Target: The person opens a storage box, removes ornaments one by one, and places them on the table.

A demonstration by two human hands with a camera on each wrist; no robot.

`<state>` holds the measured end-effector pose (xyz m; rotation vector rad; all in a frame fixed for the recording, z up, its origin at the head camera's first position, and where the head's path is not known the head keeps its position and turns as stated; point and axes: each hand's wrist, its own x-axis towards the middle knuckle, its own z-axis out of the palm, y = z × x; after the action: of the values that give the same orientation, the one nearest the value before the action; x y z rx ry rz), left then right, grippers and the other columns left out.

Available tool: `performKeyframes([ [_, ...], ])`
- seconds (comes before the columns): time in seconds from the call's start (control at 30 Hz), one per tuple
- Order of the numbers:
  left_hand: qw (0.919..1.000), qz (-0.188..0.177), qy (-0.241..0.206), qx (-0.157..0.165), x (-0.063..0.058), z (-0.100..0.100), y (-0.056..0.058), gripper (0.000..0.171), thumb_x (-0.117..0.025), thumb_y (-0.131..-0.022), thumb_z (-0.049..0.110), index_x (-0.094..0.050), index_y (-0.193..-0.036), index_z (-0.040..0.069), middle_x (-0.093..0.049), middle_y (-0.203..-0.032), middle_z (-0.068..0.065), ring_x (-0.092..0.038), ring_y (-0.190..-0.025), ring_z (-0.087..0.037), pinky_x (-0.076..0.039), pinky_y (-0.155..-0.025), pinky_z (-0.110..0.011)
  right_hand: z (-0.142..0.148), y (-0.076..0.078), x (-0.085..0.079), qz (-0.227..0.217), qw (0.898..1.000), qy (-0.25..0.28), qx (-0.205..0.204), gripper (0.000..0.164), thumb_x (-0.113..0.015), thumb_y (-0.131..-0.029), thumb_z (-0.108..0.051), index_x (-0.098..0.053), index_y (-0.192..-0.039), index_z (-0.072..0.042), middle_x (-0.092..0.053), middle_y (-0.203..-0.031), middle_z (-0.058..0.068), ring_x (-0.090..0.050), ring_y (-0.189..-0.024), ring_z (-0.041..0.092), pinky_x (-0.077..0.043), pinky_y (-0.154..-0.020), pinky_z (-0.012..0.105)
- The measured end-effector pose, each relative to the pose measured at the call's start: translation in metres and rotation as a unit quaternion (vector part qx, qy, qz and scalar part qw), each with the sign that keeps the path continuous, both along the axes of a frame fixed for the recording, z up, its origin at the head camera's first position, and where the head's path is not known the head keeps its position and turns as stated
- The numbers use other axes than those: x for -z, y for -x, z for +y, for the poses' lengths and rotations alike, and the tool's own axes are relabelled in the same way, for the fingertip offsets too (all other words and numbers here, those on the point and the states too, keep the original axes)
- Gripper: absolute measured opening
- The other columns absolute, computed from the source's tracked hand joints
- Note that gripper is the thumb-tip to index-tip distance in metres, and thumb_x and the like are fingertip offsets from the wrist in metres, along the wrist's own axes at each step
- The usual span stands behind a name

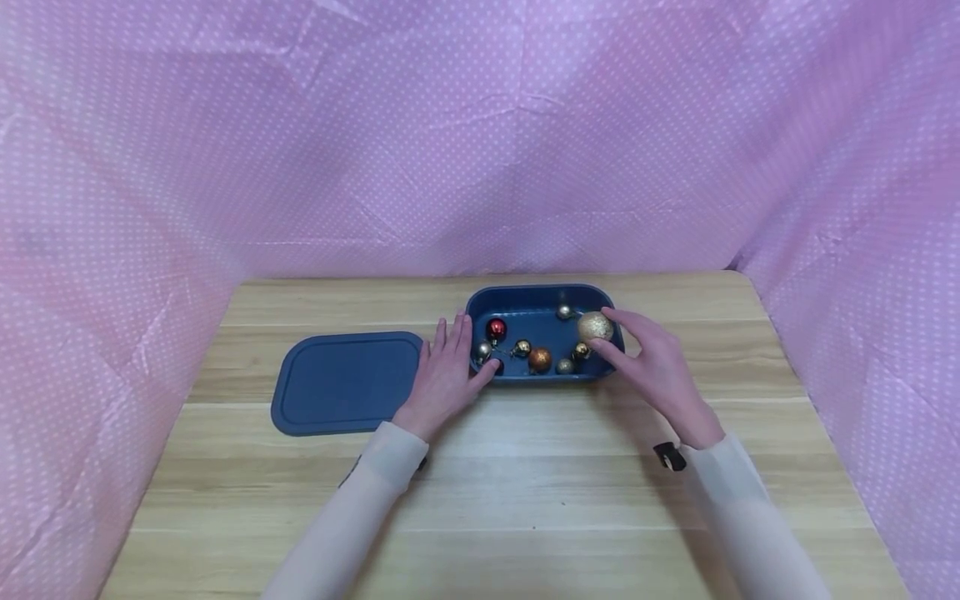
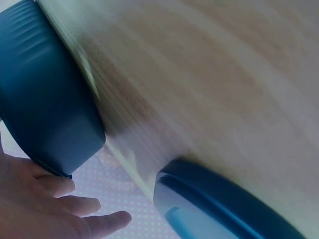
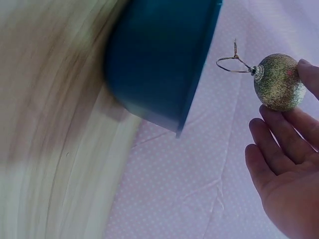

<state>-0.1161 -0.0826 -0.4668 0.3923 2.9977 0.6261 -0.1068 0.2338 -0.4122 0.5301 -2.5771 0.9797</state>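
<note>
Between thumb and fingers my right hand [image 1: 660,367] pinches a large gold glitter bauble [image 1: 596,326] over the right end of a dark blue box [image 1: 540,380]. In the right wrist view the bauble [image 3: 280,82] has a thin gold hanging loop and is clear of the box wall [image 3: 154,59]. My left hand [image 1: 446,375] rests at the box's left rim, its fingers nearly straight. Inside the box lie a red bauble [image 1: 497,329], an orange one [image 1: 540,359] and several small gold ones, such as this shiny gold bauble [image 1: 522,348].
A flat blue lid [image 1: 345,383] lies on the wooden table [image 1: 525,492] left of the box, partly behind my left hand. Pink dotted cloth [image 1: 480,167] hangs behind the table and along both sides.
</note>
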Motion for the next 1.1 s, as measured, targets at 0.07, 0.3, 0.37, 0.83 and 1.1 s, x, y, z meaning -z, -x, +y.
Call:
performKeyframes([
  [0.07, 1.0, 0.0, -0.002, 0.0, 0.0, 0.0, 0.0, 0.093, -0.049, -0.103, 0.063, -0.012, -0.166, 0.005, -0.013, -0.173, -0.014, -0.009, -0.158, -0.041, -0.017, -0.121, -0.065, 0.002, -0.004, 0.0, 0.007, 1.0, 0.013, 0.007, 0.049, -0.084, -0.087, -0.011, -0.068, -0.132, 0.001, -0.069, -0.131, 0.019, -0.063, -0.123, 0.039, -0.048, -0.103, 0.054],
  [0.3, 1.0, 0.004, -0.001, 0.001, 0.0, -0.001, -0.001, 0.093, -0.049, -0.103, 0.063, -0.014, -0.166, 0.004, -0.014, -0.173, -0.014, -0.01, -0.157, -0.042, -0.018, -0.121, -0.066, 0.01, -0.02, -0.001, 0.02, 0.998, 0.045, 0.032, 0.049, -0.085, -0.085, -0.005, -0.07, -0.131, -0.003, -0.071, -0.127, 0.016, -0.065, -0.119, 0.036, -0.04, -0.106, 0.018],
  [0.37, 1.0, 0.005, -0.001, 0.0, -0.001, -0.001, -0.001, 0.093, -0.049, -0.103, 0.063, -0.014, -0.166, 0.004, -0.015, -0.172, -0.015, -0.011, -0.157, -0.042, -0.019, -0.121, -0.067, 0.013, -0.024, -0.001, 0.022, 0.998, 0.051, 0.036, 0.05, -0.085, -0.084, -0.004, -0.07, -0.132, -0.003, -0.071, -0.128, 0.015, -0.065, -0.119, 0.037, -0.037, -0.106, 0.013],
  [0.83, 0.9998, 0.018, -0.001, 0.002, 0.002, 0.001, 0.001, 0.092, -0.05, -0.103, 0.062, -0.017, -0.165, 0.003, -0.018, -0.172, -0.016, -0.014, -0.156, -0.044, -0.021, -0.12, -0.067, 0.041, -0.043, 0.01, 0.052, 0.995, 0.033, 0.073, 0.051, -0.086, -0.081, -0.003, -0.071, -0.13, -0.004, -0.071, -0.128, 0.017, -0.063, -0.122, 0.012, -0.036, -0.106, 0.01],
  [1.1, 0.9998, 0.021, -0.003, 0.002, 0.002, 0.0, 0.0, 0.092, -0.051, -0.103, 0.061, -0.018, -0.165, 0.001, -0.018, -0.171, -0.017, -0.014, -0.156, -0.045, -0.022, -0.119, -0.068, 0.05, -0.052, 0.018, 0.067, 0.995, 0.017, 0.077, 0.052, -0.087, -0.076, 0.001, -0.072, -0.126, 0.0, -0.072, -0.122, 0.021, -0.067, -0.109, 0.043, -0.034, -0.105, 0.007],
])
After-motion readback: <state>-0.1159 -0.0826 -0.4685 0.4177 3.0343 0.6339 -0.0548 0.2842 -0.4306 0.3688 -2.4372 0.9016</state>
